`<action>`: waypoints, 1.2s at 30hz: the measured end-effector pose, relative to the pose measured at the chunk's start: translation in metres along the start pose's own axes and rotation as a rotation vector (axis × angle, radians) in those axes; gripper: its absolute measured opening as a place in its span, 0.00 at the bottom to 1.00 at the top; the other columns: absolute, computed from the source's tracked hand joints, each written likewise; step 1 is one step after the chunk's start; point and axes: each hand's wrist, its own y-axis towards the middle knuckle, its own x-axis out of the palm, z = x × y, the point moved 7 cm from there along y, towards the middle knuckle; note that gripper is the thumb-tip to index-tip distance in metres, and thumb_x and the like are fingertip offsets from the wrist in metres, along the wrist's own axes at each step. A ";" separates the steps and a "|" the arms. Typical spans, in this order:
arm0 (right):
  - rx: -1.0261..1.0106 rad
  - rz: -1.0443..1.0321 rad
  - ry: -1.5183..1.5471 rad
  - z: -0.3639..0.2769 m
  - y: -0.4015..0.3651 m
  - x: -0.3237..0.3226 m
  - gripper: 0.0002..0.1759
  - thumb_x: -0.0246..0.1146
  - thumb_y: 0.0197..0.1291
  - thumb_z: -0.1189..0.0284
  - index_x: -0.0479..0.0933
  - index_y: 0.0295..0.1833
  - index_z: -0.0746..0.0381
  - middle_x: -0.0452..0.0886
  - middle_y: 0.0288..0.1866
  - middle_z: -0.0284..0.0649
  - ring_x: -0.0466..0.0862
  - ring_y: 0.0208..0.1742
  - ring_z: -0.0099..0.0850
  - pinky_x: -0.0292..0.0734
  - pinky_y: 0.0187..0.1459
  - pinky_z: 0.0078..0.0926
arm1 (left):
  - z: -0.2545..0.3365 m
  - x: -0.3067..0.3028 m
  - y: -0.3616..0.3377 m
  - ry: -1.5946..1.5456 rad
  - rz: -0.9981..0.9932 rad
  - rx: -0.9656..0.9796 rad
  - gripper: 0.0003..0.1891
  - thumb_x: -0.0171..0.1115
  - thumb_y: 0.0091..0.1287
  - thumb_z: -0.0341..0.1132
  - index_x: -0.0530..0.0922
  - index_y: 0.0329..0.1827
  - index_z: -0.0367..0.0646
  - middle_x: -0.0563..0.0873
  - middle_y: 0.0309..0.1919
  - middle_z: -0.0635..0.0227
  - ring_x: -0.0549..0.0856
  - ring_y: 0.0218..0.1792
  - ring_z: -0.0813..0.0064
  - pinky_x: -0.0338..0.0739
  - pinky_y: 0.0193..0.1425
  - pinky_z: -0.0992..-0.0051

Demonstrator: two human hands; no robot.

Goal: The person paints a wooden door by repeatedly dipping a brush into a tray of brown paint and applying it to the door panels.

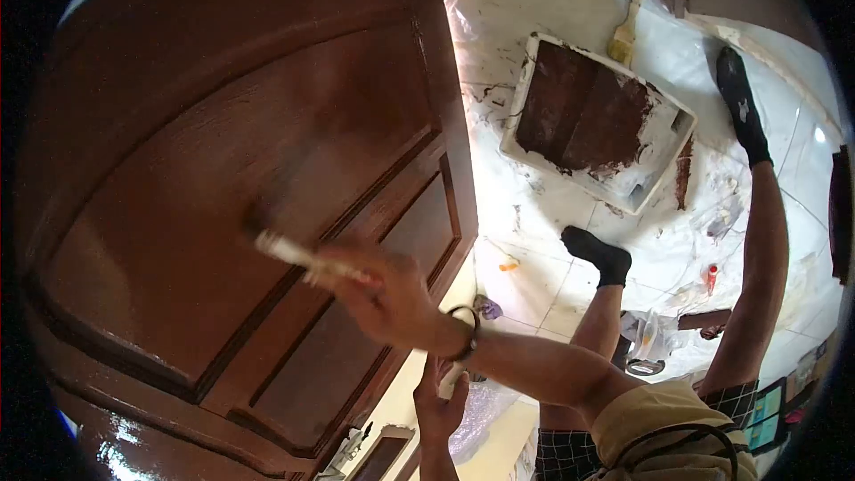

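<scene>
My right hand [383, 298], with a dark bracelet at the wrist, grips a paintbrush [289, 251] by its pale handle. Motion blurs the brush, and its dark bristles are at the brown panelled door [178, 214], over the large upper panel; exact contact is hard to see. Wet shine shows on parts of the door. Lower down, my left hand [438, 405] is partly covered by the right wrist. Its thumb and fingers curl around something pale that I cannot make out.
On the white tiled floor stands a paint tray [512, 138] with brown paint inside. A wide brush [625, 36] lies beside it. My feet in black socks [595, 254] are near the tray. A red marker-like item [712, 279], purple scrap [487, 307] and clear plastic sheeting [481, 414] lie around.
</scene>
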 end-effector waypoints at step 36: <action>0.145 0.404 -0.223 0.222 0.060 -0.209 0.12 0.55 0.75 0.71 0.80 0.51 0.68 0.87 0.38 0.42 0.86 0.38 0.27 0.81 0.44 0.26 | 0.015 0.009 0.050 0.081 -0.087 -0.059 0.40 0.62 0.65 0.24 0.55 0.81 0.38 0.73 0.71 0.45 0.77 0.70 0.55 0.71 0.73 0.58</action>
